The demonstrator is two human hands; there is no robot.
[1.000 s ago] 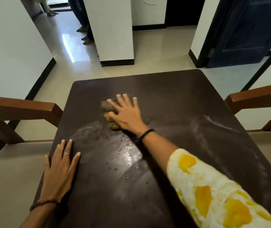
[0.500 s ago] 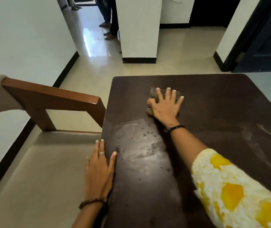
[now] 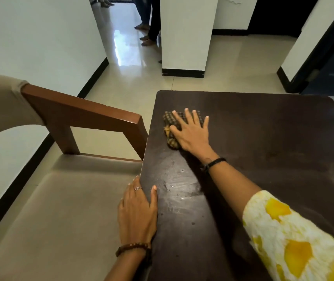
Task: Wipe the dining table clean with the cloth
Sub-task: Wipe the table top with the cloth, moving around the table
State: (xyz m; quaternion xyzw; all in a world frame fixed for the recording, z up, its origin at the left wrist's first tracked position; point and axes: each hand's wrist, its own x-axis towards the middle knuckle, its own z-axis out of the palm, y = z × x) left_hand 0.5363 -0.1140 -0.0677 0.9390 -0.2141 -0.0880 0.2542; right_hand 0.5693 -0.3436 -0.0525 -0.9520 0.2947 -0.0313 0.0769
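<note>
A dark brown dining table (image 3: 273, 142) fills the right half of the view, with wet streaks and specks near its left edge. A checked brown and yellow cloth (image 3: 169, 123) lies folded near the table's far left corner. My right hand (image 3: 192, 132) presses flat on the cloth with straight spread fingers, covering most of it. My left hand (image 3: 136, 207) rests on the table's left edge, thumb on the top and fingers over the side.
A chair with a wooden armrest (image 3: 85, 116) and beige seat (image 3: 56, 209) stands against the table's left side. A white pillar (image 3: 184, 37) rises beyond the table. A person's bare feet (image 3: 146, 38) stand on the glossy floor in the corridor.
My right hand has slid the cloth to the left, towards the table's far left corner. My view has turned left. My left hand has shifted from flat on the top to the table's edge.
</note>
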